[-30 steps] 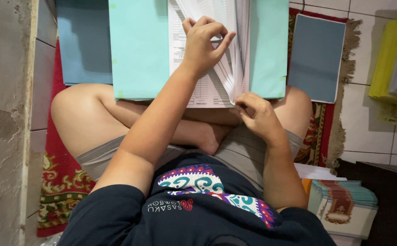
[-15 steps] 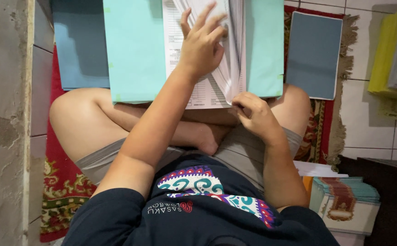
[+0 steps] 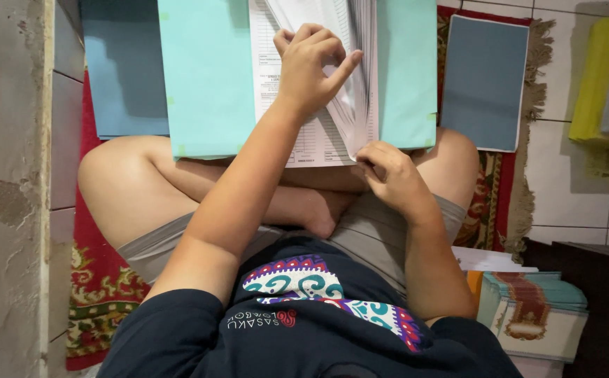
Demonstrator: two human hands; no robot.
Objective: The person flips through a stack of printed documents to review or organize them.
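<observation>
— What lies furthest left of you?

— A rough grey wall (image 3: pixel 7 210), then a patterned red rug (image 3: pixel 94 294) under my crossed legs. Above my knee, a darker blue folder (image 3: pixel 119 77) lies flat on the floor.

— And what are you working on?

— An open pale turquoise folder (image 3: pixel 206 77) rests across my lap, its covers spread to both sides. Inside it sits a stack of printed sheets (image 3: pixel 304 136), pale with ruled tables.

— Your left hand?

— My left hand (image 3: pixel 313 66) rests on the stack, fingers curled over the pages and the thumb pressed against the fanned sheets. It touches them; it grips nothing outright.

— And the right one?

— My right hand (image 3: pixel 392 178) sits at the bottom edge of the stack, fingers pinched on the lower corners of the lifted pages (image 3: pixel 357 63), which stand up in a fan between my two hands.

— Further right?

— A grey-blue booklet (image 3: pixel 485 80) lies on the rug's fringe beside the folder, touching nothing of mine. Yellow folders (image 3: pixel 595 84) rest on white tiles beyond. Near my right elbow, a pile of teal-edged books (image 3: pixel 535 315) stands well apart.
</observation>
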